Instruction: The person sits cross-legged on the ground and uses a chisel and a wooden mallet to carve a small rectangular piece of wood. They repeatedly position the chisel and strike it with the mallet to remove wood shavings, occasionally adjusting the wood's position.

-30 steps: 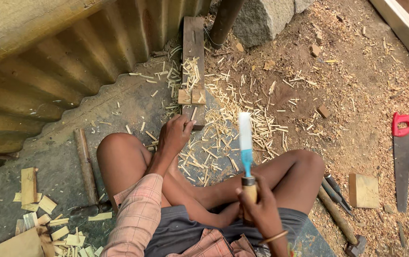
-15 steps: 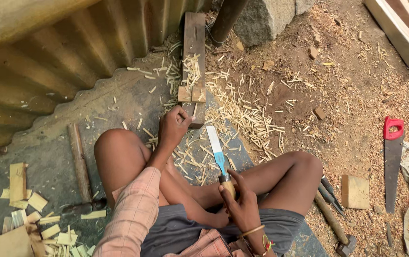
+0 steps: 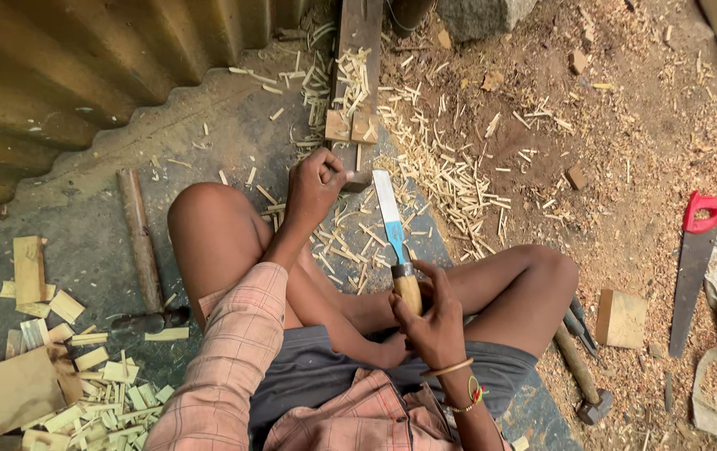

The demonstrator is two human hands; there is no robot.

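I sit cross-legged on the ground. My right hand (image 3: pixel 429 313) grips the wooden handle of a chisel (image 3: pixel 392 225) with a broad blue-marked blade that points away from me. My left hand (image 3: pixel 315 185) reaches forward, its fingers pinched together at the near end of a long wooden plank (image 3: pixel 357 50) lying on the ground ahead. Two small wooden blocks (image 3: pixel 352 127) rest on that plank just beyond my fingers. Whether the fingers hold a splinter cannot be seen. Thin wood splinters (image 3: pixel 450 167) lie scattered around the plank and my legs.
Corrugated metal sheet (image 3: pixel 83 75) at upper left. A hammer (image 3: pixel 143 250) lies left of my knee, with cut wood chips (image 3: pixel 83 384) beyond it. At right: a red-handled saw (image 3: pixel 692 267), a wooden block (image 3: pixel 621 317), another hammer (image 3: pixel 580 376), pliers (image 3: pixel 580 317), a stone (image 3: pixel 479 12).
My right hand has tilted the chisel from upright toward the left and brought it lower, close to my left hand. My left hand moved slightly forward to the plank's end.
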